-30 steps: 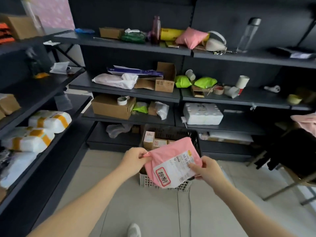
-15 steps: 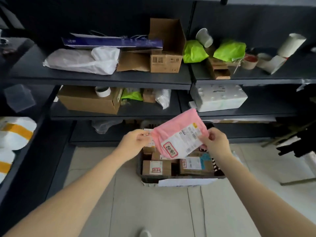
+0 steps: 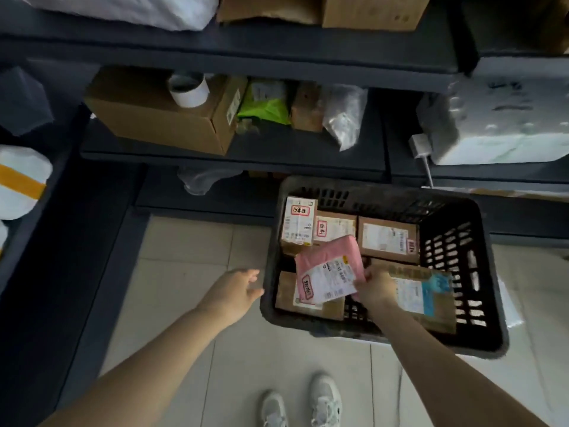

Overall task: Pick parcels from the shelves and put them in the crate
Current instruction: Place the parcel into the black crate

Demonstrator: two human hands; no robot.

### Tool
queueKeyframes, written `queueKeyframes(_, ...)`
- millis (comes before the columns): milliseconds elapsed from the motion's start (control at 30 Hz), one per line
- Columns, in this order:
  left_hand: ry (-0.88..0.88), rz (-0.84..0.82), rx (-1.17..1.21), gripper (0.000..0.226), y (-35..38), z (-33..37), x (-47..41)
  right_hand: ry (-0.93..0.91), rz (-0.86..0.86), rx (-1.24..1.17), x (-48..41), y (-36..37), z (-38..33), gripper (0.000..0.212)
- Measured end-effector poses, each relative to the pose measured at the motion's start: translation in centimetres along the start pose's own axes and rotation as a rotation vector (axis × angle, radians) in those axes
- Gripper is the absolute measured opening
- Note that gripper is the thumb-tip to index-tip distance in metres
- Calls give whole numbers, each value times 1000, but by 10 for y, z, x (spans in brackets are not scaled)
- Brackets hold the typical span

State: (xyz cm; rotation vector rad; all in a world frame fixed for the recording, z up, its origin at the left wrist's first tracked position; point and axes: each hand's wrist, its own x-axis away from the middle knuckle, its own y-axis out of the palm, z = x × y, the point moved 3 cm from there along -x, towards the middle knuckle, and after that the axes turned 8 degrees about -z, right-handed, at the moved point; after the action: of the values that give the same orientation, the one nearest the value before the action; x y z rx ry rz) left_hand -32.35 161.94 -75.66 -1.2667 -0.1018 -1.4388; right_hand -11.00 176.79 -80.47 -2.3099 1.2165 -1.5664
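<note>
- The pink soft plastic mailer parcel with a white printed label [image 3: 328, 269] hangs tilted inside the mouth of the black slatted plastic crate [image 3: 462, 263]. It is above the brown cardboard boxes [image 3: 388, 238] packed on the crate's bottom. Whether it already touches them cannot be told.
- The right hand [image 3: 374, 286] pinches the mailer at its lower right corner, with fingers curled onto the edge beside the label.
- The left hand [image 3: 231, 292] holds nothing. Its fingers are loosely spread, and it is just outside the crate's left rim.
- The mailer looks light: a one-corner pinch carries it with little sag, so the contents are probably thin and soft.
- The film looks slick and the label smoother yet, so a pinch there could slip. A corner or seam, where the plastic bunches, seems the surer hold.
- It looks neither rigid nor fragile, and should settle flat on the boxes when let go from low down.
</note>
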Motion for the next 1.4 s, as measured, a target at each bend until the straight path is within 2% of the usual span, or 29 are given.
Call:
queueKeyframes(133,-1,40,-77,58,22,-4,-24,11,-74,106,-29,31,12,23)
queueKeyframes(300,-22,32,-341,68,43,-11,-40,-72,-180,614,-36,54,8,28)
queueKeyframes(400,-2,73,-411,72,48,-12,-40,-98,-234,855,-39,58,11,30)
queueKeyframes(533,10,98,-440,69,42,-11,-30,-47,-236,965,-32,40,3,38)
queueKeyframes(633,5,159,-468,67,23,-8,-6,-127,-226,1003,-16,26,-19,34)
queueKeyframes(800,-30,323,-529,68,-36,-3,69,-444,-177,1022,46,19,-99,31)
queueKeyframes(900,-93,458,-537,65,-79,-8,139,-664,-157,1068,105,32,-159,39)
queueKeyframes(1067,-309,692,-478,60,-110,-56,284,-1116,-83,1324,226,75,-234,57)
queueKeyframes(1133,-408,784,-453,62,-105,-85,354,-1276,-102,1420,287,99,-250,62)
queueKeyframes(1233,-595,838,-459,65,-83,-125,461,-1467,-138,1510,379,140,-265,66)
queueKeyframes(1400,-877,923,-404,63,-16,-179,629,-1837,-113,1454,531,219,-253,64)
